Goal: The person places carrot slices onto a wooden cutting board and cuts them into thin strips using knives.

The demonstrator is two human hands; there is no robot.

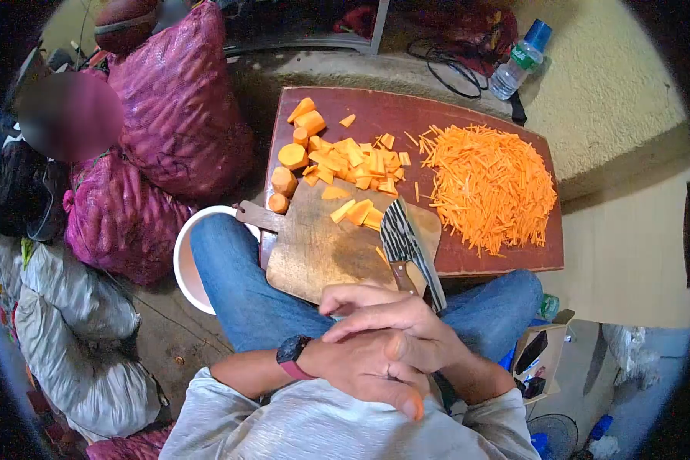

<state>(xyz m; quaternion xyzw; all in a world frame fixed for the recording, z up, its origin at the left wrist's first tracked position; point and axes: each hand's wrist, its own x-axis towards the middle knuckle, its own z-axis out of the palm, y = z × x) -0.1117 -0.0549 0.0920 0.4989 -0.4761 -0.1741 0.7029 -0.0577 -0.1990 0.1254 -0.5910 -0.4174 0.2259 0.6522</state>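
Observation:
My left hand (360, 366), with a dark watch on its wrist, lies in front of my chest, fingers apart and holding nothing. Across its back rests my right hand (406, 326), its fingers also spread and empty. Just beyond them is a wooden cutting board (307, 257). A knife with a patterned blade (400, 234) and a wooden handle lies on the board's right side; a second blade edge shows beside it. Carrot slices (358, 212) sit at the board's far edge. Behind are carrot chunks (293, 156) and cut pieces (353, 159). A pile of carrot sticks (491, 188) is at the right.
The red table (391, 107) carries the carrots. A white tub (182, 264) stands left of my knee. Full pink mesh sacks (180, 115) and white sacks (77, 330) are at the left. A water bottle (520, 63) and black cable (445, 69) are on the back ledge.

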